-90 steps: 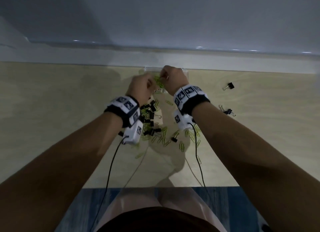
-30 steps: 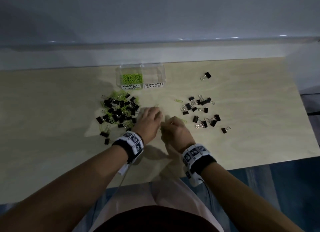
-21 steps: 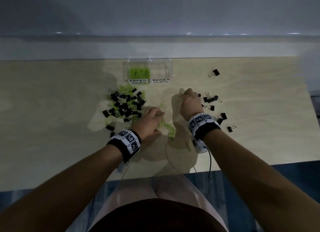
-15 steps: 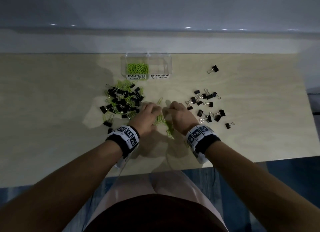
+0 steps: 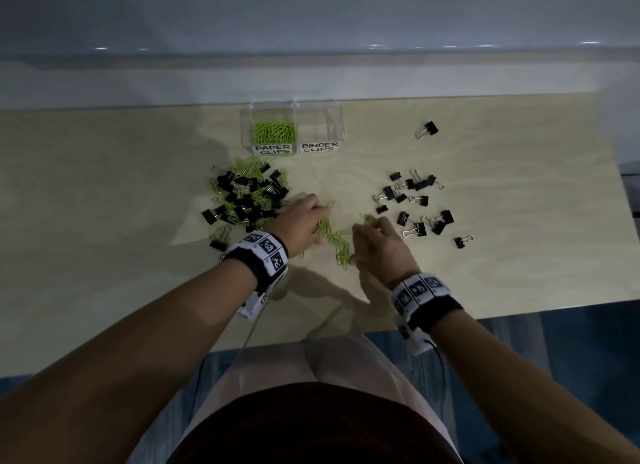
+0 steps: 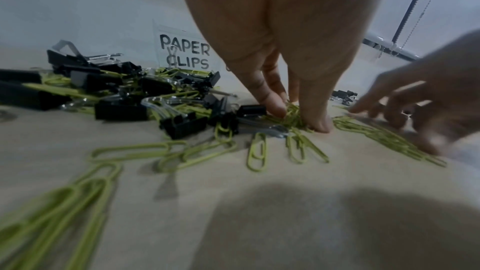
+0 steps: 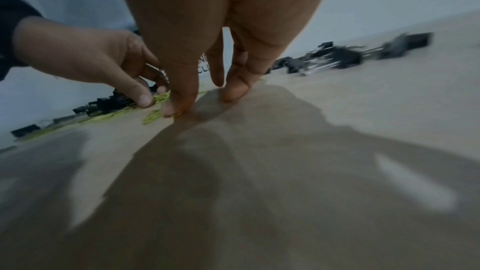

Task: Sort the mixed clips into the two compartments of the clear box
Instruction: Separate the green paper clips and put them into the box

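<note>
both hands [image 5: 304,221] [image 5: 379,241] worked the green clips [image 5: 341,247] at tabletop centre, left fingers [image 6: 272,104] pinching a bunch, right fingertips raking strays together; box [image 5: 337,124] at 12 o'clock.

A pale wooden table [image 5: 104,193] against a grey wall [image 5: 311,13], blue floor [image 5: 554,342] below, with a beaded blind cord [image 6: 415,3] hanging nearby.

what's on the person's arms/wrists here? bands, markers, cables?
Bare forearms, no sleeves. Each wrist wears a black band topped by a white strip of square black-and-white fiducial tags: left wristband, right wristband. A small white camera module hangs under the left wrist, another under the right; a thin dark cable trails from each. No gloves visible.
</note>
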Demonstrator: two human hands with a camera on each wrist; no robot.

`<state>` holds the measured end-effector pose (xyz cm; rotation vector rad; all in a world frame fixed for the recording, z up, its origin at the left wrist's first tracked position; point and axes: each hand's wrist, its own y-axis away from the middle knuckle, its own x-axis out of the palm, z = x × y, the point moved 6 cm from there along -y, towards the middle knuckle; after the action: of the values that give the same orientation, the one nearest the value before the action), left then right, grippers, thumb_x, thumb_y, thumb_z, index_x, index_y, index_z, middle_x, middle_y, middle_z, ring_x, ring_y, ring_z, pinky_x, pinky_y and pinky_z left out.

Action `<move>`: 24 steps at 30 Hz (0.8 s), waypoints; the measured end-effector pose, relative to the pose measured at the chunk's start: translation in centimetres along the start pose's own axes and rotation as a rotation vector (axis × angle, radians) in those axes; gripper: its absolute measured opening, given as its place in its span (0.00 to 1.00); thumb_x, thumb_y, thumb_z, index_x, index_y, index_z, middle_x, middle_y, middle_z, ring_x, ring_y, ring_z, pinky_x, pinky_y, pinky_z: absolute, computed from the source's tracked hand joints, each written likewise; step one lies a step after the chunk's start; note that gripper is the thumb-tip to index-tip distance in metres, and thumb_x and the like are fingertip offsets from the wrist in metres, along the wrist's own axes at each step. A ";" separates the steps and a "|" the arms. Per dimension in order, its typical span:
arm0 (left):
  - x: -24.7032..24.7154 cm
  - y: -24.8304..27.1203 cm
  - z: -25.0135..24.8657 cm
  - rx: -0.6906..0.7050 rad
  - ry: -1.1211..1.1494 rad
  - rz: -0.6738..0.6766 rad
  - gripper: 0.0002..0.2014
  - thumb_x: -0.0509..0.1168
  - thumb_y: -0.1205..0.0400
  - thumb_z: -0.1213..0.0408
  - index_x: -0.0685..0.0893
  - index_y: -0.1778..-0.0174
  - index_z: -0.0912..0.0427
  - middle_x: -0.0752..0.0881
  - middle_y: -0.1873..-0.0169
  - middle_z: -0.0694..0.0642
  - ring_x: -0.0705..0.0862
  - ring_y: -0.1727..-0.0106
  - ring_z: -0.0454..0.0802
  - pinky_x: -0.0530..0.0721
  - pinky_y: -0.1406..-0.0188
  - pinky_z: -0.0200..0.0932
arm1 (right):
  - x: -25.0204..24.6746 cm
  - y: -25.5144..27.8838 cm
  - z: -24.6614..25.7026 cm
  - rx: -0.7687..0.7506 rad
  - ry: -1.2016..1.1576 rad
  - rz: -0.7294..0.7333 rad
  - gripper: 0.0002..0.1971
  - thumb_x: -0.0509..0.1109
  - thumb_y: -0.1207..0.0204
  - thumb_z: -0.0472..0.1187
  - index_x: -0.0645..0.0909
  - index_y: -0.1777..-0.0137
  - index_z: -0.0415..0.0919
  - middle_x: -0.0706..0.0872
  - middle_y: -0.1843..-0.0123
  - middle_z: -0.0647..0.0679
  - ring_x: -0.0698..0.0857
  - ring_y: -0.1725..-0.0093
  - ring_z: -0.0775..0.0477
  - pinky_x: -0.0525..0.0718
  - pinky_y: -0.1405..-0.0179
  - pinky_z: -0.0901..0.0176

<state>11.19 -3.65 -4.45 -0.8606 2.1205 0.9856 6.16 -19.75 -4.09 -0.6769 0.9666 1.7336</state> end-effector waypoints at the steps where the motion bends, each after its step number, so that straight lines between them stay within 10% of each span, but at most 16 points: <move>1: 0.1 0.1 -0.1 -0.001 0.026 -0.007 0.27 0.72 0.25 0.62 0.74 0.29 0.59 0.74 0.40 0.54 0.75 0.40 0.50 0.76 0.35 0.47 | 0.2 -0.9 1.0 -0.028 -0.014 -0.025 0.25 0.82 0.41 0.34 0.83 0.42 0.37 0.79 0.44 0.36 0.83 0.54 0.37 0.88 0.56 0.48; 11: 0.1 0.7 -0.6 -0.064 0.031 -0.104 0.15 0.66 0.23 0.68 0.80 0.40 0.61 0.77 0.41 0.56 0.80 0.45 0.55 0.78 0.46 0.46 | 0.6 -3.7 6.4 -0.202 0.015 -0.063 0.07 0.75 0.41 0.28 0.85 0.62 0.30 0.83 0.67 0.37 0.81 0.65 0.35 0.86 0.68 0.50; 16: -0.2 0.8 -0.4 -0.121 0.013 -0.154 0.13 0.63 0.23 0.72 0.80 0.42 0.62 0.78 0.43 0.58 0.80 0.45 0.58 0.79 0.45 0.50 | 2.4 -4.3 4.7 -0.038 0.052 -0.043 0.14 0.73 0.34 0.38 0.84 0.49 0.36 0.81 0.52 0.37 0.78 0.53 0.38 0.84 0.51 0.48; 24: -1.6 1.2 1.5 -0.253 0.340 -0.313 0.14 0.66 0.26 0.77 0.84 0.46 0.62 0.84 0.47 0.57 0.83 0.46 0.52 0.82 0.44 0.42 | 0.5 -4.7 5.4 -0.041 -0.089 -0.165 0.04 0.72 0.40 0.29 0.84 0.72 0.38 0.79 0.73 0.40 0.78 0.72 0.41 0.80 0.76 0.61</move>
<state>11.65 -1.32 -3.53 -1.5287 2.0650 1.0073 10.40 -14.07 -3.07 -0.6803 0.7936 1.6275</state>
